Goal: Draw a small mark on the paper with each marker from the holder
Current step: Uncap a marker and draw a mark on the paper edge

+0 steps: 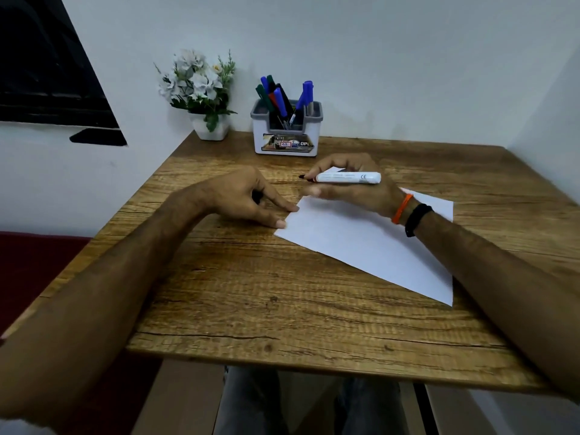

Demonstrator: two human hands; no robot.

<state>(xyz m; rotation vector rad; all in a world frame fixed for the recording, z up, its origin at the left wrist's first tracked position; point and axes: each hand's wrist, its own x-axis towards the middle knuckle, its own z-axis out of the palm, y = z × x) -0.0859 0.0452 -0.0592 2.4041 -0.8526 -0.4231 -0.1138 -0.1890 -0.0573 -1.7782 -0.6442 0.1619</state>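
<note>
Marker (348,178) uncapped in the right hand's (351,186) grip, tip at nine o'clock; left hand (248,199), fingers curled, pins the paper (361,243) — slip, and ink hits the table (251,293).

A wooden worktop (251,293) stands against a pale wall. On it a white sheet of paper (361,243) lies askew, one corner toward the person. The right hand (351,186) grips a white marker (348,178) nearly level above the paper's far corner, its uncapped dark tip pointing left (colour hard to tell). The left hand (248,199) rests on the worktop, fingertips (281,223) touching the paper's left edge. An orange band (402,208) and a black band (418,218) circle the right wrist. At the back stands a white and grey holder (286,139) with blue, green, red and black pens, and beside it to the left a white pot of pale flowers (201,89).
</note>
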